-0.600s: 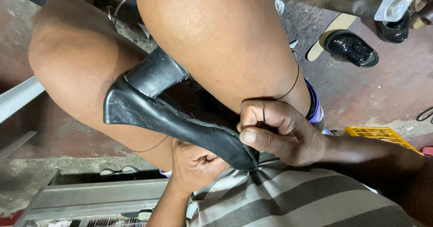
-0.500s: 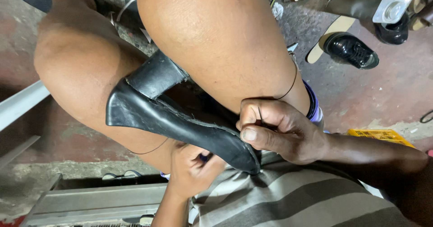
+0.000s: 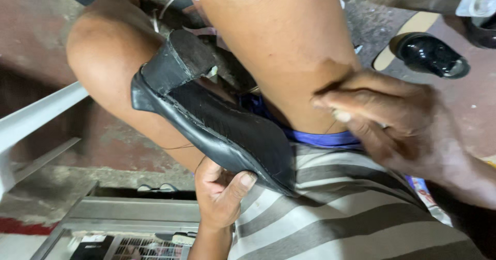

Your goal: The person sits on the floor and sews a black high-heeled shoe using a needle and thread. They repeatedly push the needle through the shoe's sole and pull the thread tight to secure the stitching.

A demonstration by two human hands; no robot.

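Looking down from the head view, there's only this one angle, so here goes. The black leather block-heeled shoe [image 3: 217, 120] is flipped sole-up and wedged between the person's bare knees, toe pointing back toward the striped grey-and-white shirt [image 3: 351, 218]. My read is the knees act as a clamp so the sole stays put and faces up for working on.

The left hand [image 3: 219, 195] sits under the toe end, fingers wrapped around the edge with the thumb pressed up against the sole rim, so it's gripping the shoe and propping it from below. The chunky worn heel block sticks up at the far end from those fingers.

The right hand [image 3: 392, 123] is off to the side of the toe, resting against the right leg. Its fingers look pinched together, and a thin dark thread [image 3: 330, 127] seems to run from just beyond the fingertips, so probably it's pulling thread taut. It's a bit blurry though, so I can't tell for sure what's between the fingers, or whether there's a needle.

Past the right hand's knuckles, on the reddish concrete floor [image 3: 465, 95], lies a glossy black shoe [image 3: 431, 56] on a tan insole-shaped piece [image 3: 413, 25]. Below the left wrist there's a grey metal frame [image 3: 129, 208].
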